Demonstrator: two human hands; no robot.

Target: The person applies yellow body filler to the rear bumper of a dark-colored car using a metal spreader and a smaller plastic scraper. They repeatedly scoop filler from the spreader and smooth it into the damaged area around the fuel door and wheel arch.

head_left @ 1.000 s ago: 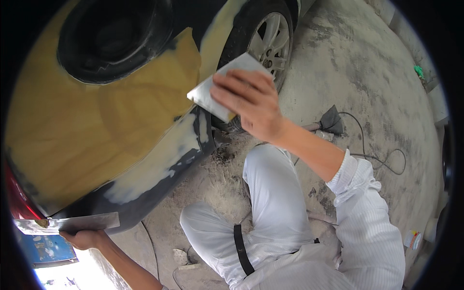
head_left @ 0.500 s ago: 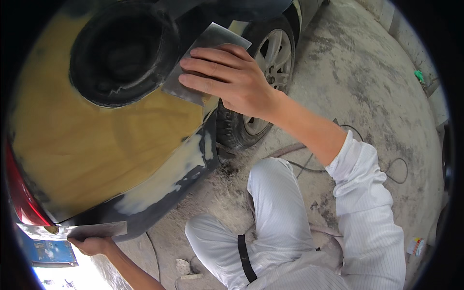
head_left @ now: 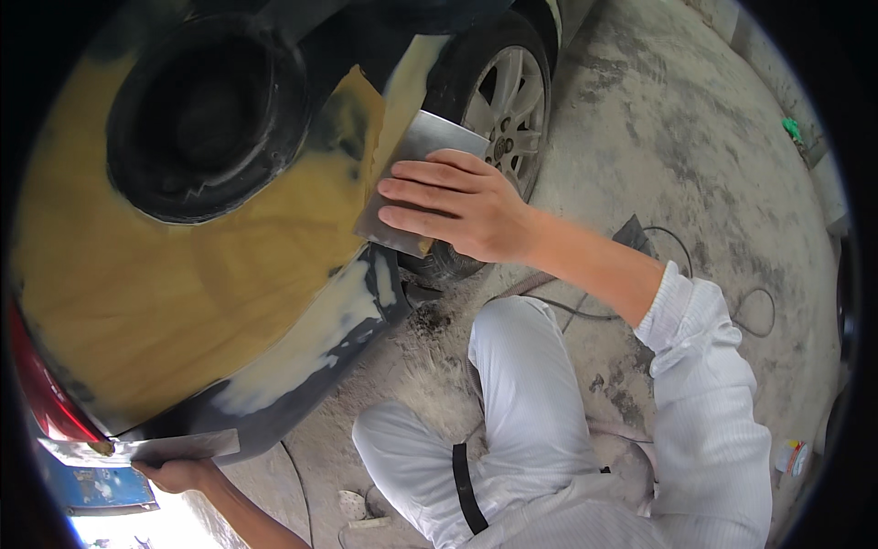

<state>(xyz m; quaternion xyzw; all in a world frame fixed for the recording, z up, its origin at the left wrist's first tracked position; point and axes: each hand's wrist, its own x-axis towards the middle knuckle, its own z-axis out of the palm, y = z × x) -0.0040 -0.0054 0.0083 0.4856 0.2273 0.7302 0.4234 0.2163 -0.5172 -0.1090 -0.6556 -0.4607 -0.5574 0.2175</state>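
My right hand [head_left: 457,206] presses a flat metal filler spreader [head_left: 412,178] against the car's rear quarter panel, at the edge of the wheel arch. Its fingers lie across the blade, and a bit of tan filler shows at the blade's lower edge. Yellow-tan body filler [head_left: 210,293] covers much of the panel [head_left: 357,320] around a round black opening [head_left: 206,119]. By the red tail light [head_left: 50,384], my left hand [head_left: 178,474] grips a second metal blade [head_left: 187,446], held flat. A lump of filler [head_left: 102,448] sits on that blade's far left part.
The rear wheel [head_left: 508,110] stands just right of the panel. Thin hoses [head_left: 585,316] lie on the dusty concrete floor [head_left: 658,165]. My bent knees are below the bumper. A blue object [head_left: 105,487] stands at lower left, and a small container [head_left: 792,457] at lower right.
My right hand and its spreader have moved right and down, from beside the round opening to the wheel arch edge. Fresh filler shows along the panel there. My left hand has barely shifted.
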